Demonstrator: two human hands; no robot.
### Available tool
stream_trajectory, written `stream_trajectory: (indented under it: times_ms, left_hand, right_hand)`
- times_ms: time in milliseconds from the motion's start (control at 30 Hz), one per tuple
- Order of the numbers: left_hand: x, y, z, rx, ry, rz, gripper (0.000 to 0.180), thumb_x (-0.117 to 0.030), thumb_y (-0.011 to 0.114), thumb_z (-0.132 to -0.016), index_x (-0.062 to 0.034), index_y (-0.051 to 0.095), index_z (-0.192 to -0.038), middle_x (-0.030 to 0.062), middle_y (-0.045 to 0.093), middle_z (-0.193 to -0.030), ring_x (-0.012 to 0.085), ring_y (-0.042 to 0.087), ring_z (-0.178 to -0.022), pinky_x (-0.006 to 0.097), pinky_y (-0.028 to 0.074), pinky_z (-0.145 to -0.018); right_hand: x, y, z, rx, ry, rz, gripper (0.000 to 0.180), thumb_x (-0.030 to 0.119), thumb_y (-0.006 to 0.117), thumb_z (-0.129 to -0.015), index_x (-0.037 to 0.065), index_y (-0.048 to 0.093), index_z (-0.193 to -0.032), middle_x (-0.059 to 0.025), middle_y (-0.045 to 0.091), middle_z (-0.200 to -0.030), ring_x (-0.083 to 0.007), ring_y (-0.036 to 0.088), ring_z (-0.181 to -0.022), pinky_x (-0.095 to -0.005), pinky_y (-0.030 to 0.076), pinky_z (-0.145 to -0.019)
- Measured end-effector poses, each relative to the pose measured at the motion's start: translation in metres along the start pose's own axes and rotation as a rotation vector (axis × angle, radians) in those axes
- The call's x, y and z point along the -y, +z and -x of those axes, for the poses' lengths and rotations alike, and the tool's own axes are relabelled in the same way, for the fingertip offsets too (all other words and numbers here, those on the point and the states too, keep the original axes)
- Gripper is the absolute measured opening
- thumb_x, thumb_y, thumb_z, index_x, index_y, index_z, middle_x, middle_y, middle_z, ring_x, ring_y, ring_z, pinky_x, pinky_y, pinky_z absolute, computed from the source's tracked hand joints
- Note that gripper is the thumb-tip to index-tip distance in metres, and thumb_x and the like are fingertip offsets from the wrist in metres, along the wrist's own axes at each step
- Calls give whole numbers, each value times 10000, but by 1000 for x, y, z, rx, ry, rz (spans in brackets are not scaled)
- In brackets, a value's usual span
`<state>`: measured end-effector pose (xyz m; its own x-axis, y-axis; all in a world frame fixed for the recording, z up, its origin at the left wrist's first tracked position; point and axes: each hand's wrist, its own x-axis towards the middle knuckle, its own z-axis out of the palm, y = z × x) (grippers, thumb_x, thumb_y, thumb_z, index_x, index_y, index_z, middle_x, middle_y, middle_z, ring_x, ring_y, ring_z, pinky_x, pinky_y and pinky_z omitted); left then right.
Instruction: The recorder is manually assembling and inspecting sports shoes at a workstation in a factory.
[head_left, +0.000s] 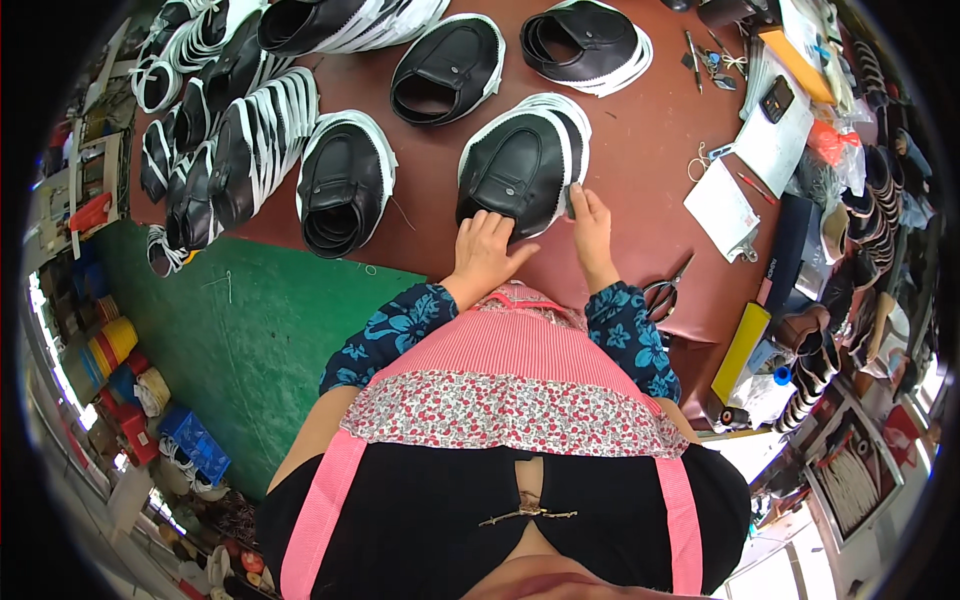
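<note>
Shoe uppers (510, 160), white-edged black leather, upper-centre: left hand (484, 254) curled over, right hand (594, 236) alongside, grips unclear; likely aligning; steadiness next.

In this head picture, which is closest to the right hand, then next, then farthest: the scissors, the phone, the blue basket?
From the right hand:
1. Scissors: just to the right, on the table.
2. Phone: farther right, toward the table's far side.
3. Blue basket: way over left.
</note>
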<state>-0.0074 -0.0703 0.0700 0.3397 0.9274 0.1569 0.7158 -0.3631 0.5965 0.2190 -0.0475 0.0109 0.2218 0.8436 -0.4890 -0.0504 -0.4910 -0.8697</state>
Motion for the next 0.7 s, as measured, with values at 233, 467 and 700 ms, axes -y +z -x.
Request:
stream_trajectory:
  times_ms: [233, 467, 700]
  left_hand:
    - [9, -81, -62, -184, 111, -168, 189, -96, 761, -967, -53, 650, -1114, 141, 630, -1012, 376, 673, -898, 473, 562, -721]
    - [169, -49, -133, -143, 66, -428, 293, -245, 795, -1003, -73, 673, -1206, 137, 682, -1115, 399, 667, -1039, 533, 550, -858]
    - [77, 3, -59, 2, -265, 396, 265, -250, 769, -1082, 2, 810, -1012, 68, 774, -871, 127, 698, -743, 306, 569, -682]
  right_hand:
    - [15, -13, 31, -76, -207, -69, 421, 300, 680, -1144, 9, 641, -843, 19, 562, -784, -81, 534, -736, -293, 434, -632]
    - [-10, -31, 34, -78, -49, -6, 365, 314, 658, -1158, 40, 719, -926, 15, 632, -831, -76, 589, -792, -272, 466, -738]
    - [-32, -47, 34, -162, 103, -94, 390, 373, 674, -1144, 26, 729, -975, 15, 616, -812, -83, 598, -735, -260, 479, -679]
